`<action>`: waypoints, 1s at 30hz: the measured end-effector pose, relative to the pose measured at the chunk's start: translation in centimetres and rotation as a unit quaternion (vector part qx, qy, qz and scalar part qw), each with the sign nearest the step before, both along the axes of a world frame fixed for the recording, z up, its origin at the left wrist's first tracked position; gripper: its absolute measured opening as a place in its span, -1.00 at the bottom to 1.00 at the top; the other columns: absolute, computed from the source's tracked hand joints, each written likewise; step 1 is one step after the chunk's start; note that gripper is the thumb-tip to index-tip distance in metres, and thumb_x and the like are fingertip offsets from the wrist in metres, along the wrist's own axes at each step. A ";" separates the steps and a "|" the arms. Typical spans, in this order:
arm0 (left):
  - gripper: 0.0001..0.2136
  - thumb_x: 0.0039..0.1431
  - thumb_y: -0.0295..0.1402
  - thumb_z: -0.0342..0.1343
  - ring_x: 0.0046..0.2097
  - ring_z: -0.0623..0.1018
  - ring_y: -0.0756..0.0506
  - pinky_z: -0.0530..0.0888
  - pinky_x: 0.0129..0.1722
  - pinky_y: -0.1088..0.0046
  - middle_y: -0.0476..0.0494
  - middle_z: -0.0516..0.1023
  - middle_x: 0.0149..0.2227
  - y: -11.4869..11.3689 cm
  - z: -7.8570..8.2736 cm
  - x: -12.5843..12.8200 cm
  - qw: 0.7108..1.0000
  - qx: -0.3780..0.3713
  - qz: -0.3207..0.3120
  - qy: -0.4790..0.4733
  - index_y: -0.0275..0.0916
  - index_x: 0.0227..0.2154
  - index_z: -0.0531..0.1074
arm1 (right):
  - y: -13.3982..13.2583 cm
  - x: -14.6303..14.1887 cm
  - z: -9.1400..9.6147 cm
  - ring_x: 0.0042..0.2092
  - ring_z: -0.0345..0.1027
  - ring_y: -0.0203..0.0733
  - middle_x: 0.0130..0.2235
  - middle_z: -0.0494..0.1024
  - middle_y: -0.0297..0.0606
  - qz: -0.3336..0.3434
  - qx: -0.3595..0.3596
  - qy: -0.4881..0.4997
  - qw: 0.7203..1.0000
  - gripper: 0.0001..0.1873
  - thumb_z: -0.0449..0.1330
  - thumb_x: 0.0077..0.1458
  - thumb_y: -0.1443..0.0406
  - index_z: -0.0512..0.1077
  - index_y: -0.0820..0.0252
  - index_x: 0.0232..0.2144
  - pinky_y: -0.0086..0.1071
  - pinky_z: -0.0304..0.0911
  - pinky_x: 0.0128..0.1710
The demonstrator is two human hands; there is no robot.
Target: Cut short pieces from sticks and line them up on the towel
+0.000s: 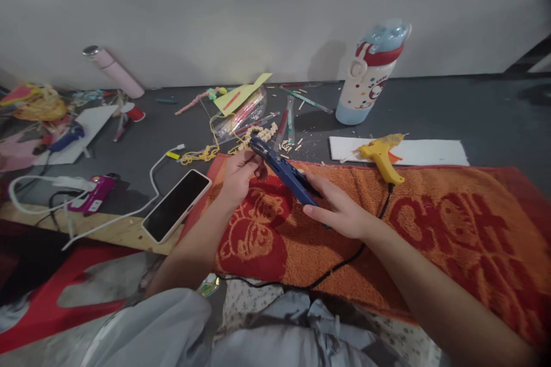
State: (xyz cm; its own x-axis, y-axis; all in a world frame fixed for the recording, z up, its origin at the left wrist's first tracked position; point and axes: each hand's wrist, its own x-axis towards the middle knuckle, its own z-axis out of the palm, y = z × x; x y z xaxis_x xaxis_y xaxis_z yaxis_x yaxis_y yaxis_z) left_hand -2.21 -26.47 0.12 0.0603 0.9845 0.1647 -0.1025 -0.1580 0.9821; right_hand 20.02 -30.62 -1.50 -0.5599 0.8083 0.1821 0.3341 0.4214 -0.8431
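**Holding the blue cutter in both hands at frame centre**

Left hand [241,175] is pinched on the nose end of the blue cutter [282,172]. Right hand [340,212] is wrapped over its handle end, fingers fairly straight. Hands are apart, joined only by the tool, which slants from upper left to lower right just above the orange towel [451,223]. Cannot tell whether anything sits in the blades.

State of work, judged: short stick offcuts [289,146] are scattered just above the cutter, so some cutting looks done. Long sticks [286,120] beside them are uncut. The yellow glue gun [381,156] lies unheld on a white sheet [430,152], right of centre, with its cord running under the right wrist.

Surface: grey bench [473,114], cluttered. A phone [176,203] lies face up at left, with a yellow cord [200,155] and a white cable [155,175] near it. A spotted bottle [370,77] stands upper right of centre, and a pink flask [114,71] leans at upper left. A plain pale wall [258,6] runs along the back.
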 end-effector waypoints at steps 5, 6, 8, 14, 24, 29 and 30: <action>-0.69 -0.06 -0.19 0.21 -0.66 0.26 0.11 0.29 -0.67 0.56 0.07 0.19 -0.68 0.1 -0.3 0.0 0.999 -0.021 -0.013 -0.030 -0.28 -0.66 0.28 | 0.1 0.2 -0.2 0.13 0.21 0.12 0.10 0.34 0.03 -0.002 0.014 -0.012 1.000 -0.29 0.04 0.08 -0.06 0.16 0.27 0.14 -0.04 0.15 0.10; -0.70 -0.06 -0.19 0.21 -0.65 0.25 0.11 0.29 -0.67 0.56 0.07 0.19 -0.68 0.1 -0.3 0.0 0.999 -0.021 -0.015 -0.032 -0.28 -0.65 0.28 | 0.1 0.3 -0.3 0.14 0.19 0.12 0.12 0.32 0.03 -0.004 0.013 -0.013 1.000 -0.28 0.04 0.08 -0.06 0.15 0.26 0.15 -0.02 0.14 0.11; -0.69 -0.06 -0.19 0.21 -0.64 0.26 0.11 0.30 -0.65 0.56 0.07 0.20 -0.67 0.1 -0.4 0.0 0.999 -0.018 -0.024 -0.033 -0.28 -0.65 0.27 | 0.1 0.4 -0.4 0.16 0.17 0.12 0.15 0.29 0.02 -0.006 0.005 -0.010 1.000 -0.28 0.05 0.08 -0.05 0.13 0.24 0.17 -0.01 0.12 0.12; -0.65 -0.03 -0.11 0.18 -0.64 0.31 0.10 0.28 -0.64 0.56 0.09 0.17 -0.67 0.0 0.4 0.3 1.000 -0.002 -0.016 0.024 -0.27 -0.63 0.26 | 0.1 0.5 0.0 0.15 0.19 0.08 0.12 0.33 -0.02 0.003 -0.014 0.004 1.000 -0.33 0.06 0.10 -0.01 0.14 0.21 0.17 -0.05 0.13 0.11; -0.71 0.14 -0.15 0.01 -0.62 0.37 0.06 0.27 -0.61 0.54 0.04 0.31 -0.67 -0.1 0.5 -0.2 0.981 0.047 0.032 0.187 -0.26 -0.56 0.28 | 0.3 0.5 -0.1 0.11 0.23 0.04 0.10 0.35 -0.02 -0.007 -0.038 0.004 0.999 -0.38 0.04 0.13 0.01 0.18 0.22 0.14 -0.06 0.12 0.10; -0.75 0.16 -0.23 -0.03 -0.62 0.37 0.06 0.28 -0.58 0.54 0.01 0.36 -0.67 0.0 0.4 -0.4 0.970 0.056 0.036 0.233 -0.27 -0.53 0.34 | 0.3 0.5 -0.1 0.10 0.24 0.06 0.09 0.36 -0.01 -0.012 -0.042 -0.003 0.999 -0.36 0.04 0.12 -0.01 0.19 0.25 0.14 -0.05 0.11 0.10; -0.76 0.16 -0.24 -0.03 -0.63 0.37 0.06 0.28 -0.59 0.54 0.01 0.36 -0.67 -0.1 0.5 -0.4 0.969 0.056 0.038 0.238 -0.27 -0.52 0.35 | 0.4 0.5 -0.1 0.09 0.25 0.05 0.08 0.37 -0.01 -0.010 -0.039 -0.004 0.999 -0.36 0.04 0.12 0.00 0.19 0.25 0.13 -0.05 0.13 0.09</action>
State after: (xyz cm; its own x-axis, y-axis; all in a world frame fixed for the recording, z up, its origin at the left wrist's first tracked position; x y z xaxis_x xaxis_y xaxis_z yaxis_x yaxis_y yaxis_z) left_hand -2.59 -26.52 0.63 0.0833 0.9666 0.2425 0.3737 -0.2559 0.8916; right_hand 20.52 -30.25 -1.57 -0.5447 0.8308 0.1139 0.3483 0.3477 -0.8705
